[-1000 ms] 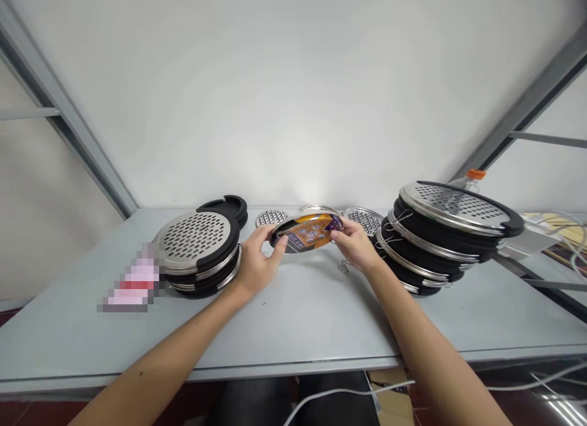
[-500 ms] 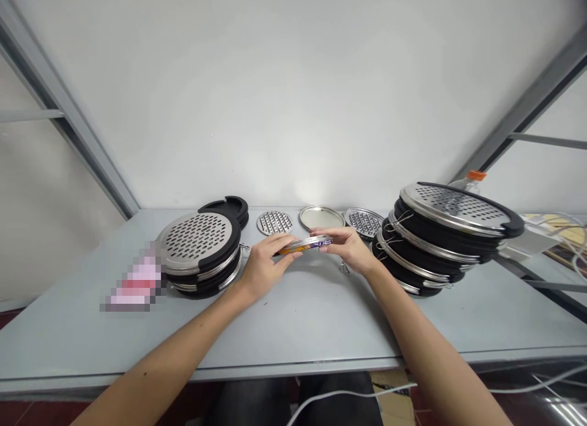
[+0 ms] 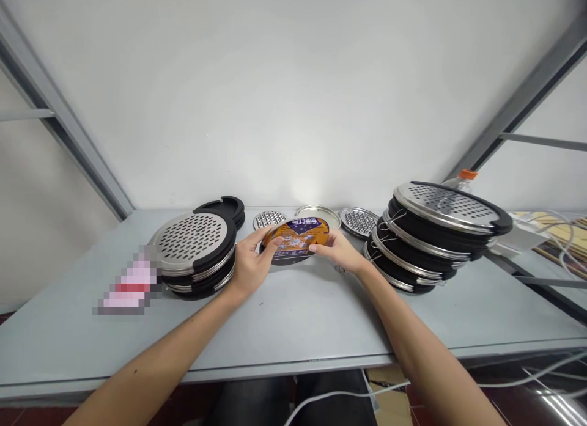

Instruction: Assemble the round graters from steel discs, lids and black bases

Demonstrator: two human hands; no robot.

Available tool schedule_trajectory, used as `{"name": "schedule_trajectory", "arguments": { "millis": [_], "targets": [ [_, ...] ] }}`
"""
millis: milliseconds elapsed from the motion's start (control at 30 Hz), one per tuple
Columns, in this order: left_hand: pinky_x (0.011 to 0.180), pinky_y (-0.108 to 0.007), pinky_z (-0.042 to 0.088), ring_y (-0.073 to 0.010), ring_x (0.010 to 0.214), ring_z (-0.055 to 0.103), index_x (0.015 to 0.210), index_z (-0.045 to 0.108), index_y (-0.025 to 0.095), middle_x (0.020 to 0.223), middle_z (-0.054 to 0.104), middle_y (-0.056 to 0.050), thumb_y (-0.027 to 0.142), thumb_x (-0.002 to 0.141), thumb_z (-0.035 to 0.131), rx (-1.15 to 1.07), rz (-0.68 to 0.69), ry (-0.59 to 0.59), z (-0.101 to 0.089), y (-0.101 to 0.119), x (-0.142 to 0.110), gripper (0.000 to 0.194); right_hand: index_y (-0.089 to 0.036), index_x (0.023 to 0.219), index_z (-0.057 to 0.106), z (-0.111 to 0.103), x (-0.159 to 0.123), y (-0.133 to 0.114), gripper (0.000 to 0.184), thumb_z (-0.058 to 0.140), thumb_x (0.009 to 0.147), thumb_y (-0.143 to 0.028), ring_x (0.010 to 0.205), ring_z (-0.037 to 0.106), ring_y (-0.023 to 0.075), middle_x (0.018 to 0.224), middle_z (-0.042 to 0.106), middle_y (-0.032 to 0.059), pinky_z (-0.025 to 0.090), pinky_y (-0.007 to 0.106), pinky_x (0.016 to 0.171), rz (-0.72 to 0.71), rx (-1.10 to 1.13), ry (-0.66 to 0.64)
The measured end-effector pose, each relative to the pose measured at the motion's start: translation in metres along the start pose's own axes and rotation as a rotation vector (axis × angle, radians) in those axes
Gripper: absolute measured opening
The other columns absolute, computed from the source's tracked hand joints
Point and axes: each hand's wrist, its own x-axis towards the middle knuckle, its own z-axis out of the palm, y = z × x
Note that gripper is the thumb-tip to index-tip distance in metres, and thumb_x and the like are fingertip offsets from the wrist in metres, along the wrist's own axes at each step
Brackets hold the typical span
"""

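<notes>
Both hands hold a round metal disc (image 3: 300, 238) with an orange and purple printed face, tilted towards me above the table. My left hand (image 3: 252, 261) pinches its left edge, thumb on the printed face. At the right edge my right hand (image 3: 340, 253) grips it likewise, with the fingers hidden behind. Beyond the disc lie a round grater plate (image 3: 269, 219), a plain silver disc (image 3: 326, 214) and a second grater plate (image 3: 361, 221). A small wire clip shows partly below my right hand.
On the left stands a stack of black-rimmed round graters (image 3: 191, 242), with black rings (image 3: 224, 207) behind it. A taller, leaning stack (image 3: 447, 207) stands right, near a bottle with an orange cap (image 3: 468, 174). A blurred pink item (image 3: 131, 285) lies far left. White cable hangs below the table edge.
The disc has turned from nearly edge-on to show its printed face to me. Both hands have rotated with it, staying on its two sides. The view has shifted slightly.
</notes>
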Motion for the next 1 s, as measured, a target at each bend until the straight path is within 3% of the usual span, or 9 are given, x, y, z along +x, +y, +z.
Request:
{"name": "schedule_trajectory", "arguments": {
  "millis": [133,267,533,800,1000],
  "targets": [
    [0.078,-0.026,0.05,-0.0174,0.087,0.063,0.104,0.066,0.017,0.095,0.069,-0.004,0.035,0.09,0.055,-0.037,-0.022,0.056,0.0,-0.002,0.002,0.025,-0.019,0.094,0.073,-0.001,-0.001,-0.003,0.033,0.078,0.067,-0.037,0.088,0.068,0.0206,0.095,0.074,0.0058,0.051,0.039,0.088,0.015,0.052,-0.001],
    [0.079,-0.028,0.049,-0.0174,0.087,0.062,0.103,0.064,0.017,0.093,0.067,-0.005,0.033,0.09,0.055,0.059,-0.001,0.017,-0.003,-0.002,0.005,0.022,-0.02,0.098,0.073,-0.005,-0.001,-0.005,0.035,0.077,0.067,-0.037,0.09,0.067,0.0206,0.098,0.073,0.0058,0.05,0.039,0.089,-0.029,0.039,0.038],
    [0.09,-0.036,0.048,-0.0203,0.1,0.06,0.112,0.059,0.019,0.107,0.065,-0.006,0.025,0.082,0.066,0.302,0.235,-0.186,-0.003,-0.003,-0.002,0.031,-0.02,0.097,0.074,-0.012,-0.003,-0.007,0.034,0.078,0.065,-0.032,0.087,0.067,0.024,0.09,0.074,0.0049,0.049,0.04,0.087,-0.123,-0.198,0.152],
    [0.092,-0.04,0.047,-0.0213,0.103,0.061,0.115,0.06,0.023,0.111,0.067,-0.005,0.024,0.085,0.065,0.418,0.312,-0.378,-0.002,-0.011,-0.006,0.03,-0.023,0.091,0.075,0.003,-0.001,-0.004,0.021,0.07,0.07,-0.022,0.098,0.065,0.0247,0.098,0.074,0.0059,0.047,0.041,0.092,-0.257,-0.33,0.127],
    [0.09,-0.041,0.048,-0.0218,0.102,0.061,0.117,0.061,0.025,0.111,0.067,-0.006,0.021,0.085,0.065,0.391,0.307,-0.42,-0.002,-0.011,-0.004,0.033,-0.021,0.102,0.072,0.002,0.001,0.005,0.038,0.072,0.064,-0.018,0.101,0.064,0.0266,0.107,0.071,0.0091,0.046,0.043,0.094,-0.214,-0.509,0.217]
  ]
}}
